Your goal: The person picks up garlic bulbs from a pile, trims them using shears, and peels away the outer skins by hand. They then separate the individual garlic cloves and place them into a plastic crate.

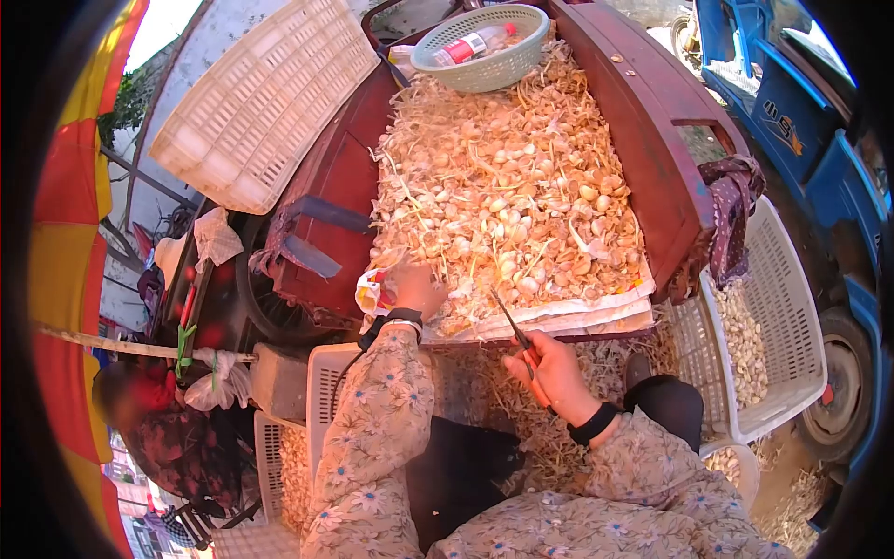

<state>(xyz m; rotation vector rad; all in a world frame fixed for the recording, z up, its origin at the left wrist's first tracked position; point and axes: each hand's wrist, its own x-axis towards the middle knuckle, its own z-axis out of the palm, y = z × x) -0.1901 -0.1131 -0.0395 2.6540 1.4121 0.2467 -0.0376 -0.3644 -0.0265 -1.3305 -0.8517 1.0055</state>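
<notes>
Head view, left hand: The left hand (414,289) is pushed into the near edge of the garlic (503,186). Its fingers are sunk among the bulbs, so it cannot be told whether they have closed on one.
Right hand: The right hand (556,373) hangs just near of the table (643,121), fingers wrapped tight round the handles of the scissors (512,326).
Scissors: The blades point far and left, toward the left hand, with the tips close beside it. Whether the blades are parted is too fine to tell.
Garlic: A deep heap of bulbs and dry stalks covers the table on a pale sheet (596,312) that overhangs the near edge.
Crate: A white crate (792,307) stands to the right, partly filled with bulbs.
Far end: A green basket (484,65) with a bottle (470,44) in it sits on the heap.
Bystander: Another person (177,438) is low on the left, well apart.
Risk, cut: The tips aim at the buried fingers, so a blind snip into the stalks would likely nick them.
Risk, spill: Dragging a bulb by its stalk could pull the sheet and tip bulbs off the near edge into the trimmings (484,391) below.
</notes>
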